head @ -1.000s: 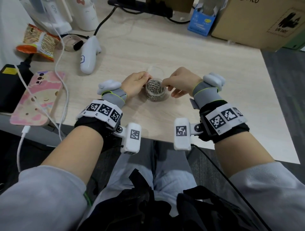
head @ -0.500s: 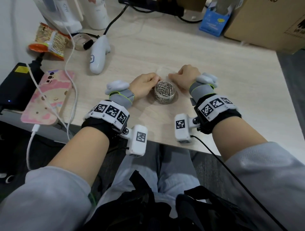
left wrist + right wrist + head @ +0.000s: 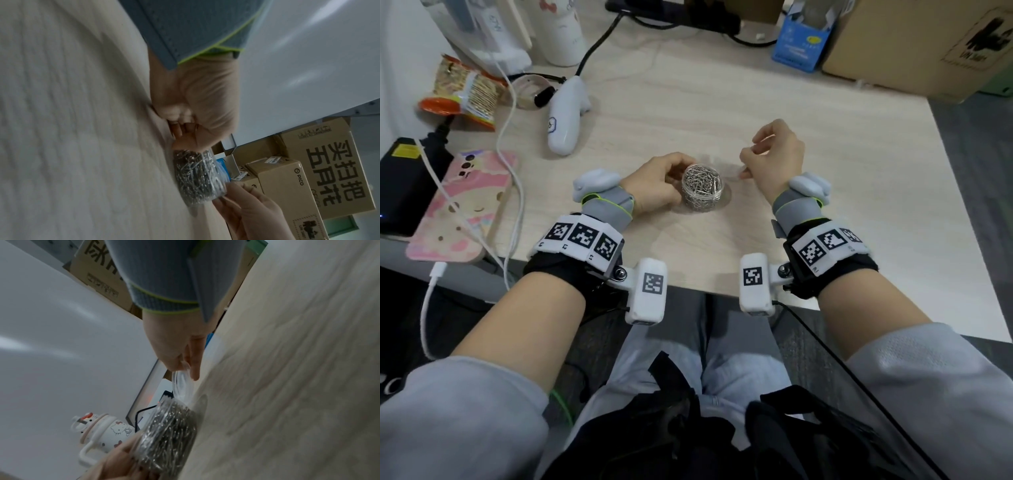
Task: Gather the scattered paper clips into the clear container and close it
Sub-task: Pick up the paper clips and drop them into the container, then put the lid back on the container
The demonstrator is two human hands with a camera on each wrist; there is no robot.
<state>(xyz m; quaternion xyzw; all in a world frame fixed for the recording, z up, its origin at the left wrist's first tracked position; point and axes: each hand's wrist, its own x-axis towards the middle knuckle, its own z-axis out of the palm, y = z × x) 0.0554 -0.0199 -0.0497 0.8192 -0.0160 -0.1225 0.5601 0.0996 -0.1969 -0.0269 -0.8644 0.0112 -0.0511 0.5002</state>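
Clear lid in the right hand barely reads from the head view — transparent, edges lost vs the desk. Left hand covers the near-left wall of the clear container, so finger contact there can't be judged. Both wrist views motion-blurred — individual paper clips merge into a grey mass. Beyond the hands, the cardboard box is cut off by the frame's top-right.

Office desk, cardboard boxes (stacked), charging cables
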